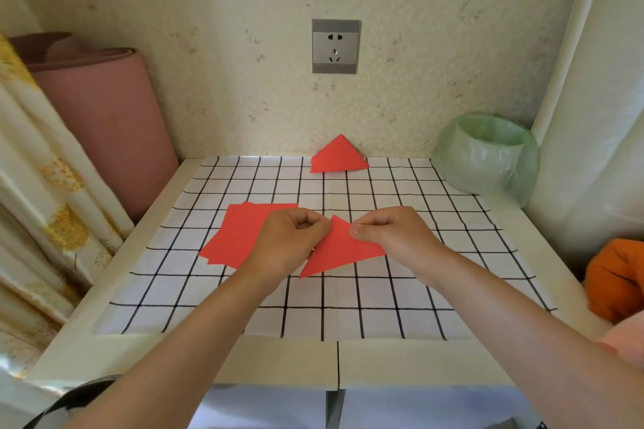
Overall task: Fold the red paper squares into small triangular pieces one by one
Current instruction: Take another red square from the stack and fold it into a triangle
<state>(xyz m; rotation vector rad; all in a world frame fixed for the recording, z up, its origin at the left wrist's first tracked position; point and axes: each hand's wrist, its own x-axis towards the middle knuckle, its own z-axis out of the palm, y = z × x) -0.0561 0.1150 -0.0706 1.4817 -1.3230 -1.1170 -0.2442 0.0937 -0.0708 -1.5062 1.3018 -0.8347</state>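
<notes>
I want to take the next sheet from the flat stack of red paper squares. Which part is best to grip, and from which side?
Probably the near left corner, coming from the left. The stack of red paper squares lies flat and slightly fanned, so the sheet edges are offset there and one sheet can be pinched alone. The left hand covers its right side.

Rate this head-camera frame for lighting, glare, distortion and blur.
Head view: soft, even light, no glare on the checked tablecloth, only faint shadows under the left hand and right hand. The wide-angle lens splays the white table sides outward. The red paper triangle the hands pinch is crisp, while the curtain at the left looks softer.
</notes>
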